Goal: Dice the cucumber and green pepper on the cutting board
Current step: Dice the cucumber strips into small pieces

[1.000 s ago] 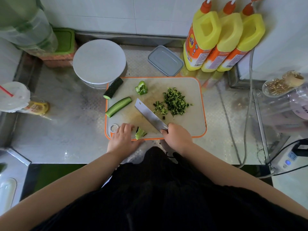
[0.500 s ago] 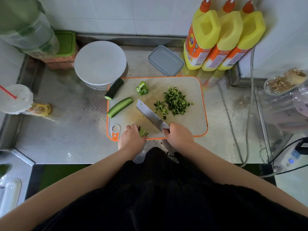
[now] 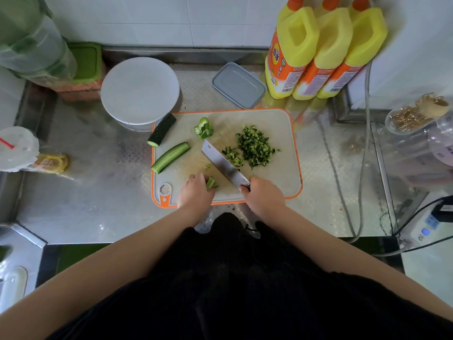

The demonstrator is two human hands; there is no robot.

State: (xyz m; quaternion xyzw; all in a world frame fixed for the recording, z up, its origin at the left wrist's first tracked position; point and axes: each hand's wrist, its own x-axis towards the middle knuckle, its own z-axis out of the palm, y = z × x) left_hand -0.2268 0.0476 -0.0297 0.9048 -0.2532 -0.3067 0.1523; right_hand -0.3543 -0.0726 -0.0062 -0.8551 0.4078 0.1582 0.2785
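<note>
An orange-rimmed white cutting board (image 3: 277,123) lies on the steel counter. My right hand (image 3: 263,196) grips the handle of a cleaver (image 3: 224,164), whose blade points up-left over the board. My left hand (image 3: 195,193) holds a small bundle of cucumber strips (image 3: 211,183) at the board's near edge, just left of the blade. A pile of diced cucumber (image 3: 255,146) sits right of the blade. A halved cucumber length (image 3: 170,157) and a dark cucumber end (image 3: 161,133) lie at the left. A green pepper piece (image 3: 204,128) rests at the board's far side.
A white round lid on a bowl (image 3: 139,90) and a grey lidded box (image 3: 238,85) stand behind the board. Three yellow bottles (image 3: 318,50) line the back right. A lidded cup with a red straw (image 3: 17,148) is far left. Cables (image 3: 362,168) run down the right.
My left hand has slid right along the board's near edge with the cucumber strips, closer to the cleaver. The cleaver has barely moved.
</note>
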